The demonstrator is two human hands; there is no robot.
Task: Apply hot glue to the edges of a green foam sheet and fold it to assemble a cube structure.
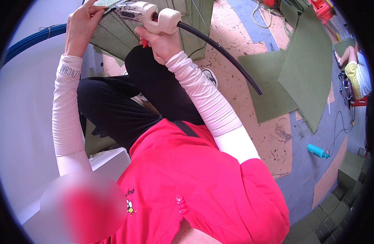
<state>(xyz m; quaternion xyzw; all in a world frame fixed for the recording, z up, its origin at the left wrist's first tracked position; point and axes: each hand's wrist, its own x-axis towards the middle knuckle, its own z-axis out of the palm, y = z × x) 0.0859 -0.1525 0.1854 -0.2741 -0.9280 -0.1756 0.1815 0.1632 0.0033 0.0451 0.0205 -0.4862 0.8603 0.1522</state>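
My right hand (pixel 164 44) grips a white glue gun (pixel 148 15), with its red trigger under my fingers. A long black glue stick (pixel 225 53) sticks out of the gun's back end and curves down to the right. The gun's dark nozzle end points left, close to my left hand (pixel 82 26). My left thumb and fingers are pinched together on the edge of a thin green sheet (pixel 107 3) at the top of the view. Below the gun stands a green panel-sided block (pixel 113 34), in front of my knees.
Large green sheets (pixel 305 73) lie overlapped on the floor to the right. A teal bottle (pixel 317 151) lies on its side there. Blue tubing (pixel 36 40) runs along the left. Stacked green blocks (pixel 329 215) fill the lower right. Another person (pixel 355 69) sits at far right.
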